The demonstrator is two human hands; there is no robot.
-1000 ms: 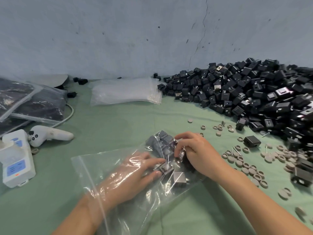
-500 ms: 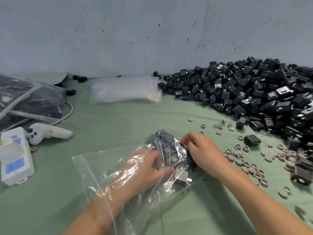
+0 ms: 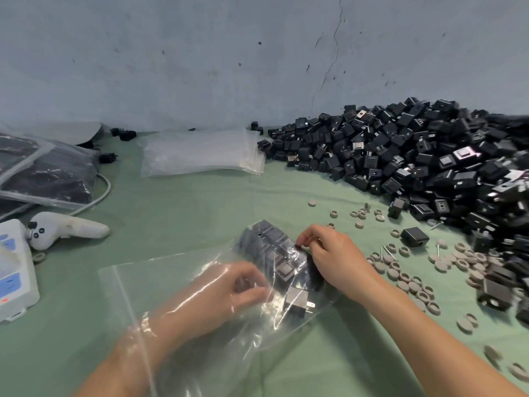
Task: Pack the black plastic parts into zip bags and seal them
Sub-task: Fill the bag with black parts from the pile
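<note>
Zip bag (image 3: 160, 282), one, on the counter (image 3: 200, 213), long axis running near-left mouth to far-right corner, where black parts (image 3: 274, 247) cluster. Left hand (image 3: 229, 290) inside, fingers curled, grip unreadable; right hand (image 3: 335, 253) pinches the bag's far edge. Beyond, one parts heap (image 3: 429, 161).

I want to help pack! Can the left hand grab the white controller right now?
Probably not straight away: the left hand is inside the clear zip bag, whose plastic wraps it to the wrist. The white controller lies outside it, off to the left.
</note>
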